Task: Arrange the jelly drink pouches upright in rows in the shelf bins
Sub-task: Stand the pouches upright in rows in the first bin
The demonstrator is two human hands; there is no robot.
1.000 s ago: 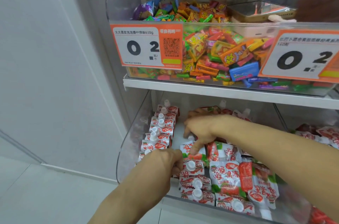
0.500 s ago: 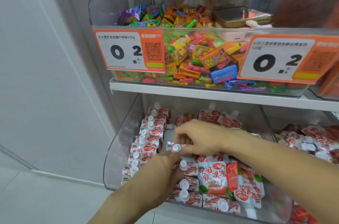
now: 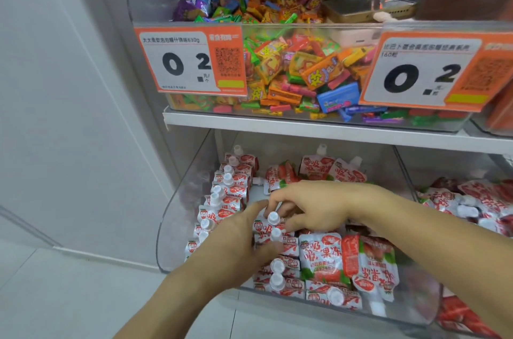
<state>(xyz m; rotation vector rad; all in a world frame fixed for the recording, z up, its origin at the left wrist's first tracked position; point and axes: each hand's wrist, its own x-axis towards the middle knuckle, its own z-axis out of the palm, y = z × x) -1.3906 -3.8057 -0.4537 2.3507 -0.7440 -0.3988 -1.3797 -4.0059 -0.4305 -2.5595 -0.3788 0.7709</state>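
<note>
a: where's the pouch (image 3: pixel 268 226) in hand?

b: at the back end of the second row (image 3: pixel 279 263), in the clear bin (image 3: pixel 177 216) on the lower shelf. it's upright, white cap (image 3: pixel 273 218) on top, just right of the finished first row (image 3: pixel 222 200) along the bin's left wall.

a: and the hands?

b: the right hand (image 3: pixel 313 208) comes from the right, fingers curled down around the cap and the pouch's top edge, pinching it. the left hand (image 3: pixel 238 238) comes from below; its thumb lies against the pouch's left side and its fingertips curl onto the pouches just in front. so both grip, neither is slack.

a: how to seat it well?

b: my read: keep the left hand bracing the row so the front pouches don't tip, then press the new one straight down until its base sits flat, face parallel with those ahead. line its cap up with the caps in front. let go with the right first, left last.

a: what might spoil it?

b: the loose pouches (image 3: pixel 347 263) lying flat just to the right. they're soft and slippery-looking, and they could slide under the row. there's bare floor behind the pouch, so it may lean backward without support.

a: anything else around?

b: a candy bin (image 3: pixel 277 116) above with orange price tags (image 3: pixel 191 61), and a neighbouring bin (image 3: pixel 472 200) of jumbled pouches.
</note>
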